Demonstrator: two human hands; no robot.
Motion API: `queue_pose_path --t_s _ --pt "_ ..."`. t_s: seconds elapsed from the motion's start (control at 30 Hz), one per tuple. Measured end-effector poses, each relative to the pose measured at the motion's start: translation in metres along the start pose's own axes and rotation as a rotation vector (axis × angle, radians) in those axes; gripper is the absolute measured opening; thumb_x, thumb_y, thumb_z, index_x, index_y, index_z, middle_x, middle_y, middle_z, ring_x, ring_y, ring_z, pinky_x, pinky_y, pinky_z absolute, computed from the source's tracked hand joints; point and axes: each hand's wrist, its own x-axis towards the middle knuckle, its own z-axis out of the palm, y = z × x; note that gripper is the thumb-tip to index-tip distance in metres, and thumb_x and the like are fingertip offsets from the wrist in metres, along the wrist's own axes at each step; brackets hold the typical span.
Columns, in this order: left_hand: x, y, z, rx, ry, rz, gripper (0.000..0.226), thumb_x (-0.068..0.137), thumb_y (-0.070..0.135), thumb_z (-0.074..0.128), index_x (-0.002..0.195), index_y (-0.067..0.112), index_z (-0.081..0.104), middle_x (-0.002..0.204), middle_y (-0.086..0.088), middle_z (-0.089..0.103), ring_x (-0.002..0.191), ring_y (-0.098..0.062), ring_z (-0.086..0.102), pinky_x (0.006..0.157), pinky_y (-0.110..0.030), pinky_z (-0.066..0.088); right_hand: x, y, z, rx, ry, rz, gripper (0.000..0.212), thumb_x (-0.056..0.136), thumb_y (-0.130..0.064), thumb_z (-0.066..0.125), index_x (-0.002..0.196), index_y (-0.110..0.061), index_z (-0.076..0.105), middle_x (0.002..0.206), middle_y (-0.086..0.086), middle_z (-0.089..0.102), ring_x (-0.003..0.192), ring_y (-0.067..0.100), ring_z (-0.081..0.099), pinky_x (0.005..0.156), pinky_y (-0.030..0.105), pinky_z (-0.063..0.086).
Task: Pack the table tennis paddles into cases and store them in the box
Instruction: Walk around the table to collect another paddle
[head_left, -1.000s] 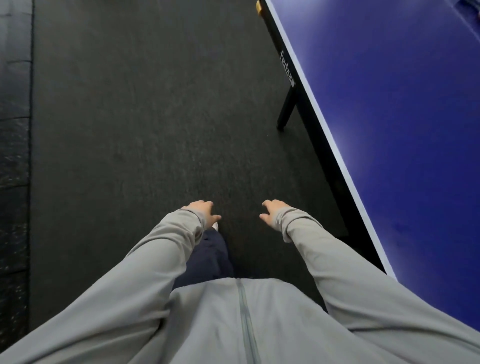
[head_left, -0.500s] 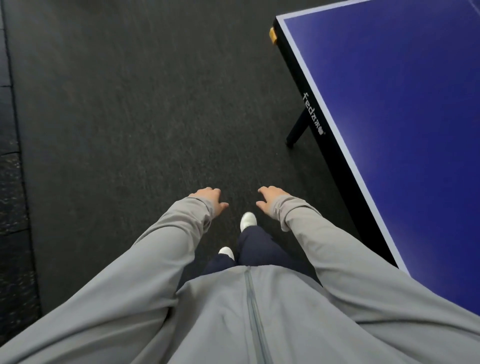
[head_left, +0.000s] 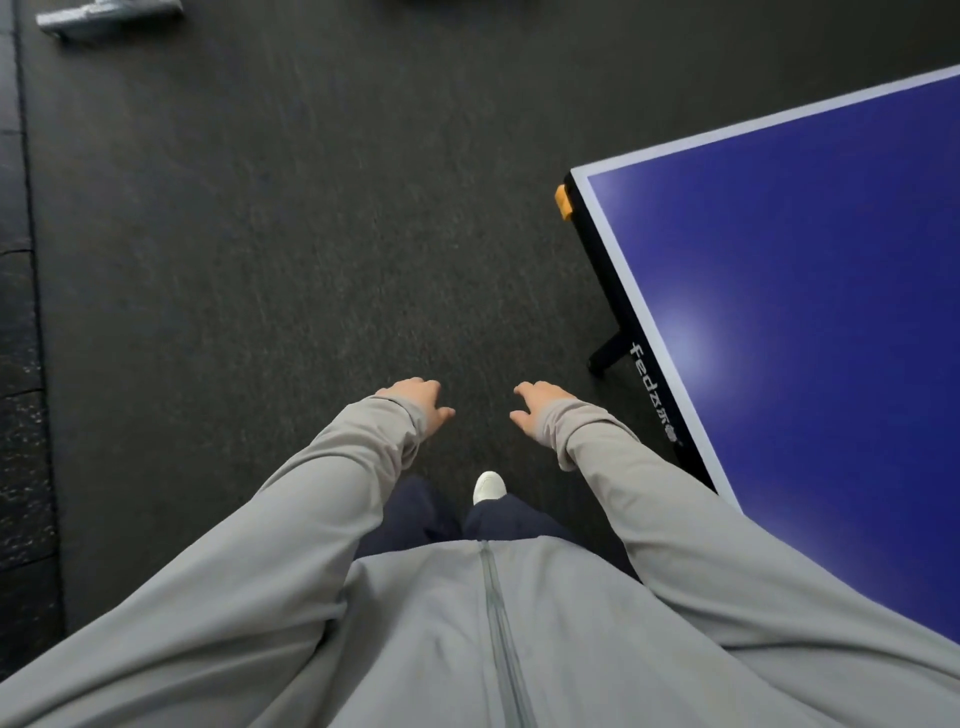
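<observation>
1. Left hand hangs out in front of the body, over the dark floor. Fingers loosely curled, relaxed, holding nothing.
2. Right hand same height, near the left one w/ a gap of bare floor between them. Fingers also slack & slightly bent, nothing in them.
3. Both arms in grey sleeves that reach over the wrists; grey zip jacket fills the bottom of the view.
4. Below the hands: dark blue trousers & the toe of one white shoe on the floor, pointing fwd.
5. Blue table tennis table on the right side, white edge line, black rim w/ white lettering along the near side. Its corner lies up-right of the right hand; hand near the rim but apart, not touching.
6. Orange corner piece on the table's corner. One black table leg shows under the rim, foot on the floor.
7. Visible part of the tabletop is plain blue w/ a pale light glare.
8. Paddles, cases, box: not in view here, so can't tell where they are.
9. Top-left corner: a grey metal-looking thing on the floor, cut off by the frame edge, too blurred to tell what it is.
10. Far left: strip of darker speckled floor tiles, seam running along the main floor.
</observation>
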Motion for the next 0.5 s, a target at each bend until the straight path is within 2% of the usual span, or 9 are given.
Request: queue_pose_path --t_s 0.2,0.5 --pt "0.067 -0.016 -0.075 0.022 -0.008 0.030 0.049 0.093 0.047 0.044 0.131 0.017 0.045 0.135 -0.006 0.047 0.126 -0.027 0.046 0.098 -0.042 0.039 0.064 -0.025 -0.066 0.021 -0.014 0.027 0.047 0.095 -0.032 0.044 0.138 -0.018 0.036 0.136 0.008 0.045 0.121 0.030 0.049 0.100 0.044 0.044" --pt "0.196 -0.082 -0.219 0.126 0.001 0.097 0.049 0.093 0.046 0.044 0.132 0.016 0.046 0.134 -0.007 0.048 0.125 -0.027 0.046 0.097 -0.042 0.041 0.178 -0.103 -0.179 0.111 0.009 0.100 0.046 0.095 -0.031 0.044 0.138 -0.017 0.035 0.137 0.008 0.046 0.123 0.030 0.048 0.101 0.044 0.044"
